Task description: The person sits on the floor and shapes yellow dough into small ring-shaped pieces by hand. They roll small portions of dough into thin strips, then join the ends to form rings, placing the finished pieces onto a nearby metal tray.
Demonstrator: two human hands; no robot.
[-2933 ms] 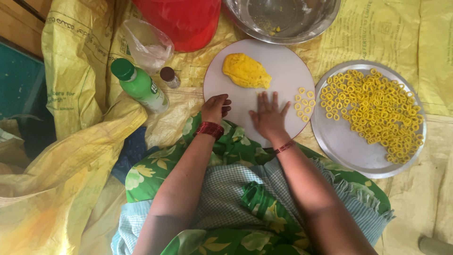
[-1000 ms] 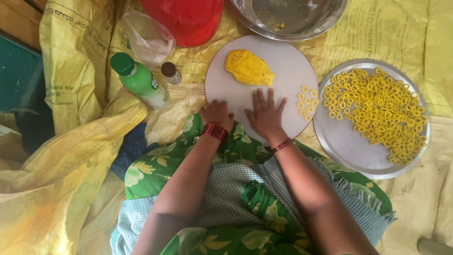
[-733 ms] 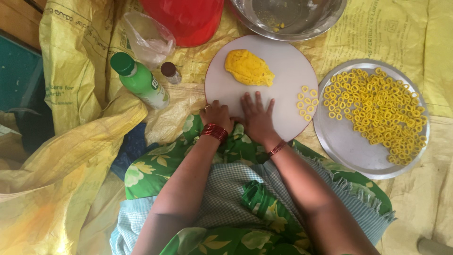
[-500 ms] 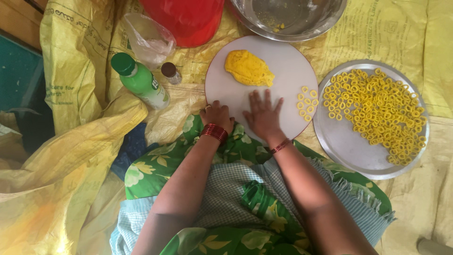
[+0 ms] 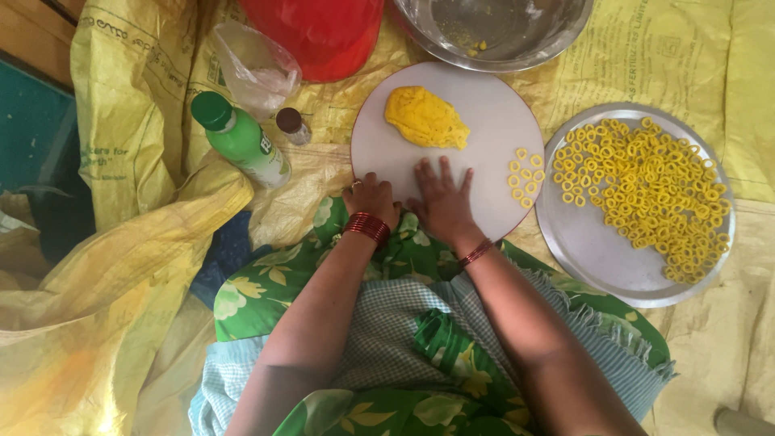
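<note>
On white board [image 5: 484, 153], flat splayed fingers [image 5: 442, 173]

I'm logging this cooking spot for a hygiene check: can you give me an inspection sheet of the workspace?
Surface: round white board on yellow sacking.
Job's things: yellow dough lump on the board; a few dough rings at its right edge; steel tray of many rings.
Clutter: green bottle, small vial, plastic bag, red tub, steel bowl.
Hands: left hand curled at the board's near edge; right hand flat on the board.
Cables: nothing seen.
Surroundings: wooden edge top left; green floral clothing below.
</note>
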